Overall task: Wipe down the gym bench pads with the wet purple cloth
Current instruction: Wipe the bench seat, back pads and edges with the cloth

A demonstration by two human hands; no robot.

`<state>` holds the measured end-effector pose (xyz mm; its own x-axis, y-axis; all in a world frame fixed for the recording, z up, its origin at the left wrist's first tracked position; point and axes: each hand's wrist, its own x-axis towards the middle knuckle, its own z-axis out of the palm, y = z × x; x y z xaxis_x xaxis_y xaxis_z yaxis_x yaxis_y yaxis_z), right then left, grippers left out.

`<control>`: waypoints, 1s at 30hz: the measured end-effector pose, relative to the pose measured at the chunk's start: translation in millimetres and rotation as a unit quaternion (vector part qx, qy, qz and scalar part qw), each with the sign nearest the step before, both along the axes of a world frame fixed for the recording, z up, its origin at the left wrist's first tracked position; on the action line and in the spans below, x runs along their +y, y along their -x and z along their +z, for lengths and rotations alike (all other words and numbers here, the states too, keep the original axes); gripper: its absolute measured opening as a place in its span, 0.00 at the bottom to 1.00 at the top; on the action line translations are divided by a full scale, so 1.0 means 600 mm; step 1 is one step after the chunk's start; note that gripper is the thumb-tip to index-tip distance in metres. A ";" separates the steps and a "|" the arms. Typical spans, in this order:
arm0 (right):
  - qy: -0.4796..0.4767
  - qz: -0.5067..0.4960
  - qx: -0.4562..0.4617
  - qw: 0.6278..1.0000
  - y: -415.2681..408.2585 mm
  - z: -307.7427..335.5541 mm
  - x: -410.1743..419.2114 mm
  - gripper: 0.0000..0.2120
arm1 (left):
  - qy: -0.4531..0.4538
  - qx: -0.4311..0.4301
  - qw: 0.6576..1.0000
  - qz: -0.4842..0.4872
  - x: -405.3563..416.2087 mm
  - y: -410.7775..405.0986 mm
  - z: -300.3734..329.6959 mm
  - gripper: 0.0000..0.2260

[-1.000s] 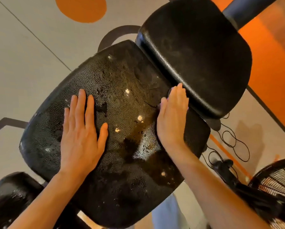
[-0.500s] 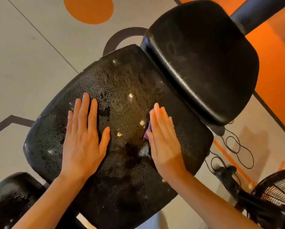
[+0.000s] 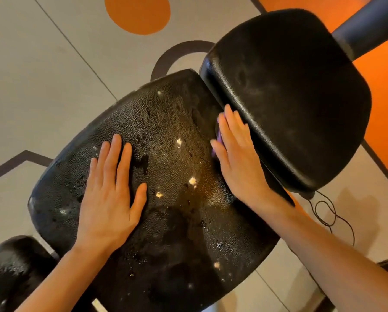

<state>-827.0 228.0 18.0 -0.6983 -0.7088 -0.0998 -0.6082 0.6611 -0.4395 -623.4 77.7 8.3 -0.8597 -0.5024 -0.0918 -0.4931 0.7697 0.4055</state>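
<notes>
While right hand (image 3: 238, 158) presses purple cloth (image 3: 218, 140) flat, fingers straight, at frame centre-right beside raised back pad (image 3: 289, 97): keep even pressure, overlap strokes across worn seat pad (image 3: 170, 136). Left hand (image 3: 111, 192), fingers straight and spread, braces pad lower left; keep it planted.

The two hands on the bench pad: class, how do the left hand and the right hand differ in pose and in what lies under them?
The left hand lies flat on the bare large pad, fingers spread; the right hand presses flat with fingers together.
Under the right hand a purple cloth peeks out; under the left, none.
The right hand sits against the smaller upper pad; the left rests mid-pad, apart from it.
Both have straight fingers.
</notes>
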 end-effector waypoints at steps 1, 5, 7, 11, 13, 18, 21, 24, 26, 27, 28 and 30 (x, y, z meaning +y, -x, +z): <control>0.008 -0.007 -0.007 1.000 0.023 0.000 -0.037 0.26 | 0.003 0.000 1.000 0.000 0.000 0.001 0.000 0.32; 0.015 0.029 0.008 0.999 0.004 0.002 0.019 0.24 | 0.000 -0.014 1.000 0.001 0.000 0.000 0.000 0.32; 0.019 0.059 0.005 0.998 -0.042 0.006 0.106 0.23 | -0.006 -0.018 1.000 -0.001 0.000 -0.001 0.002 0.32; 0.048 0.039 -0.088 0.994 0.005 -0.002 0.039 0.24 | -0.015 -0.018 1.000 -0.004 -0.001 0.000 0.005 0.32; 0.069 0.040 -0.059 0.995 0.046 -0.004 -0.062 0.22 | -0.014 -0.017 1.000 -0.001 -0.001 0.001 0.004 0.32; 0.053 0.099 -0.050 0.992 0.004 0.001 0.008 0.23 | -0.023 -0.023 0.999 0.005 -0.001 0.002 0.004 0.33; 0.051 0.113 -0.087 0.989 -0.042 0.010 0.107 0.24 | -0.027 -0.023 0.999 0.004 -0.002 0.001 0.006 0.33; 0.047 0.115 -0.044 0.991 0.020 0.002 -0.007 0.22 | -0.029 -0.026 0.999 0.006 -0.002 0.002 0.008 0.33; 0.063 0.098 0.007 0.993 0.065 -0.007 -0.112 0.22 | -0.023 -0.022 0.999 0.008 -0.002 0.003 0.007 0.33; 0.071 0.086 0.013 0.994 0.076 -0.008 -0.140 0.22 | -0.021 -0.020 1.000 0.008 0.000 0.004 0.007 0.33; 0.075 0.082 0.013 0.994 0.075 -0.012 -0.143 0.22 | -0.021 -0.016 1.000 0.008 0.001 0.004 0.007 0.33; 0.058 0.100 -0.002 0.993 0.042 -0.008 -0.083 0.23 | -0.027 -0.012 1.000 0.010 -0.001 0.004 0.007 0.33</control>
<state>-852.5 178.4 13.1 -0.5414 -0.8407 -0.0116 -0.7208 0.4711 -0.5085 -626.0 77.3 12.8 -0.8466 -0.5137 -0.1393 -0.5184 0.7363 0.4348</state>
